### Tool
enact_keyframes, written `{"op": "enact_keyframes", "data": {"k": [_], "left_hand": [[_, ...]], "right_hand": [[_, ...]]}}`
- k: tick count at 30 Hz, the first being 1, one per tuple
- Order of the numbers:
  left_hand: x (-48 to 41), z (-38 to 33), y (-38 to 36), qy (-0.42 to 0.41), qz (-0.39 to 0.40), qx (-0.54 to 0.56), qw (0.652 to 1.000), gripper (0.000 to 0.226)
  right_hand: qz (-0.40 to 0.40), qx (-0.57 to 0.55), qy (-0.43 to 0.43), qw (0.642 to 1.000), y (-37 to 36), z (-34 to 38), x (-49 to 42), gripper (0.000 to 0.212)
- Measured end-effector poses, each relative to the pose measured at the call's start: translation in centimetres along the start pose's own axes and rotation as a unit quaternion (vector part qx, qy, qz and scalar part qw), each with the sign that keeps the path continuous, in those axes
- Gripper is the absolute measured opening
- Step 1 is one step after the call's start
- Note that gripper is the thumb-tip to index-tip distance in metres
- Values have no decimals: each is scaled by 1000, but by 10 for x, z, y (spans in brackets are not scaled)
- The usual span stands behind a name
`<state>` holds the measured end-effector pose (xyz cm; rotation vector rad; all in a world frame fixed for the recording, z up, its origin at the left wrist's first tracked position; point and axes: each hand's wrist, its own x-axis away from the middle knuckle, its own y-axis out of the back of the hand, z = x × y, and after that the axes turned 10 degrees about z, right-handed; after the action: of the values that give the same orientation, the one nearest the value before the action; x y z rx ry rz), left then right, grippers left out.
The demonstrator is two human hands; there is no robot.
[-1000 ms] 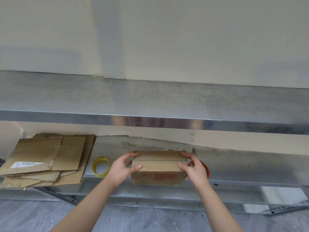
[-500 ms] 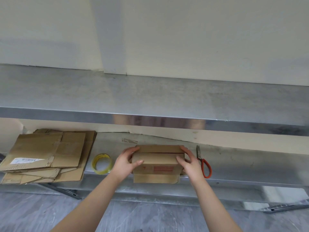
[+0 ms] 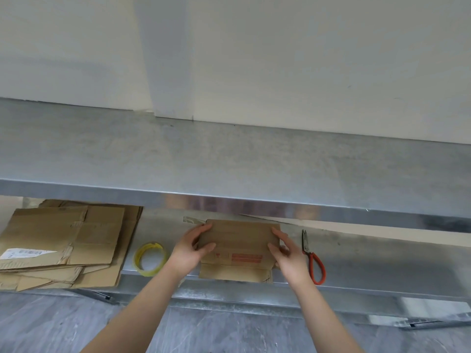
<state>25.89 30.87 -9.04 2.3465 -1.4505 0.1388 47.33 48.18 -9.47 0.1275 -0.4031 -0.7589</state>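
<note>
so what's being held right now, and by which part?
The small cardboard box, on the lower shelf: the left hand grips its left end and the right hand its right end.

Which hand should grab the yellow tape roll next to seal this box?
Probably left. The left hand grips the box at its left edge, beside the tape roll; the right hand sits on the far side, nearer the scissors.

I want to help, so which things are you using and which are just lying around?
In use: the small cardboard box, held by the left hand and right hand at its two ends.
Lying about: yellow tape roll, red-handled scissors, stack of flattened cardboard.
</note>
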Motion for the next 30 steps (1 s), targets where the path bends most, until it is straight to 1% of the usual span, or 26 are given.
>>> {"op": "enact_keyframes", "data": {"k": [2, 4, 6, 8, 12, 15, 20, 23, 25, 27, 30], "left_hand": [[-5, -4, 4, 2, 5, -28, 1000, 51], [-9, -9, 7, -3, 12, -123, 992, 51], [-9, -13, 9, -19, 21, -239, 971, 53], [-6, -17, 10, -29, 22, -320, 947, 56], [0, -30, 8, -57, -5, -394, 917, 63], [7, -39, 10, -75, -20, -441, 894, 67], [30, -37, 27, -77, -45, -514, 853, 66], [54, -17, 44, -38, -48, -552, 832, 68], [75, 3, 56, -8, -47, -563, 825, 73], [95, 22, 70, 15, -49, -555, 830, 78], [109, 44, 91, 35, -32, -547, 836, 68]], "right_hand": [[5, 62, 3, 998, 5, 6, -3, 37], [9, 143, 7, 990, 12, 12, -7, 39], [18, 219, 7, 975, 16, 18, -6, 44], [10, 277, 22, 960, 17, 23, -4, 49], [-13, 379, 72, 923, 9, 37, 2, 55], [-18, 431, 123, 894, 1, 49, 11, 56], [-10, 472, 221, 853, -32, 73, 27, 51], [16, 473, 273, 838, -64, 80, 35, 50], [51, 458, 297, 836, -92, 77, 44, 49], [91, 440, 301, 841, -123, 69, 54, 49], [115, 431, 274, 852, -162, 52, 62, 48]]}}
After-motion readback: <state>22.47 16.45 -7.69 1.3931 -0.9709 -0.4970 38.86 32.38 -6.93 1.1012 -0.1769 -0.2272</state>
